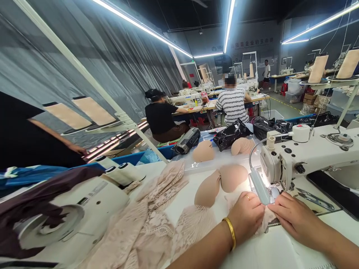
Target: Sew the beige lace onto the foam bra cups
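Note:
My left hand (248, 213) is closed on a piece of pale pink fabric (268, 219) just in front of the sewing machine (276, 158). On the other side of the needle area, my right hand (298, 220) has its thumb and fingers pressed together at the same fabric's edge. A small work lamp (259, 186) on a bendable neck lights this spot and partly hides the needle. Left of my hands lie joined beige bra cups (234, 178) and a spread of pale pink lace (146, 224).
Thread snips (315, 200) and a black phone (331, 192) lie right of my hand. Stacked cups (242, 146) and black plastic bags (232, 134) stand behind. Another machine (92, 209) with dark cloth is at left. Co-workers sit ahead; a person in black stands left.

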